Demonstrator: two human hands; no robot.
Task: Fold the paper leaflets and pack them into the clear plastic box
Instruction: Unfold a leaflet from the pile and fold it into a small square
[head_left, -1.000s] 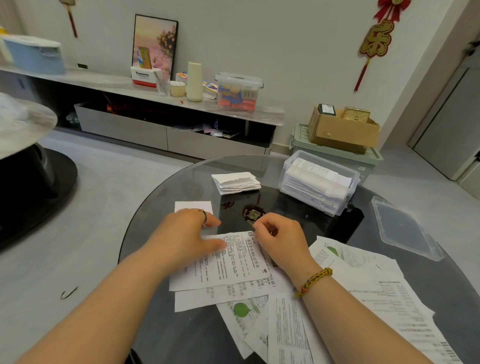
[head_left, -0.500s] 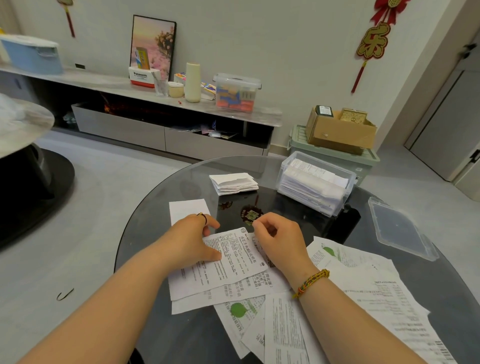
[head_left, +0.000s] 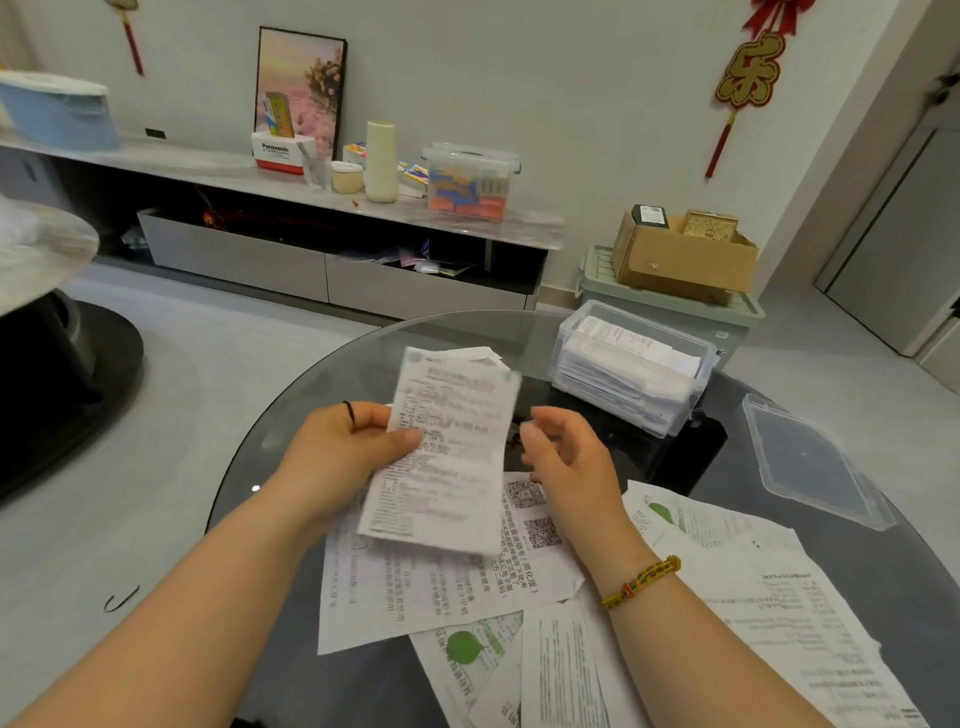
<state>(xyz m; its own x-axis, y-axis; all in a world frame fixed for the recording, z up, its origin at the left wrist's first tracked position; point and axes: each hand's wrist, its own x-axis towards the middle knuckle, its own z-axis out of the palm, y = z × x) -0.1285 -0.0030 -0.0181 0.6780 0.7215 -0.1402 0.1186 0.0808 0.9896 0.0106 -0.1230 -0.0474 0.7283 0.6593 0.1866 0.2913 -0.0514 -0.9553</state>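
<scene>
My left hand (head_left: 345, 449) pinches a white printed leaflet (head_left: 447, 452) by its left edge and holds it lifted and tilted above the round glass table (head_left: 270, 436). The leaflet is blurred from motion. My right hand (head_left: 566, 457) hovers just right of it with fingers loosely curled, holding nothing. The clear plastic box (head_left: 631, 366), filled with folded leaflets, stands open at the back right of the table. Unfolded leaflets (head_left: 447, 587) lie spread on the table under both hands.
The box's clear lid (head_left: 810, 462) lies at the table's right edge. More sheets (head_left: 769, 582) cover the near right side. A small stack of folded papers shows just behind the lifted leaflet. A cabinet with clutter and a cardboard box stand beyond.
The leaflet that both hands pressed flat on the table is now lifted in my left hand. My right hand has let go and moved off to the right.
</scene>
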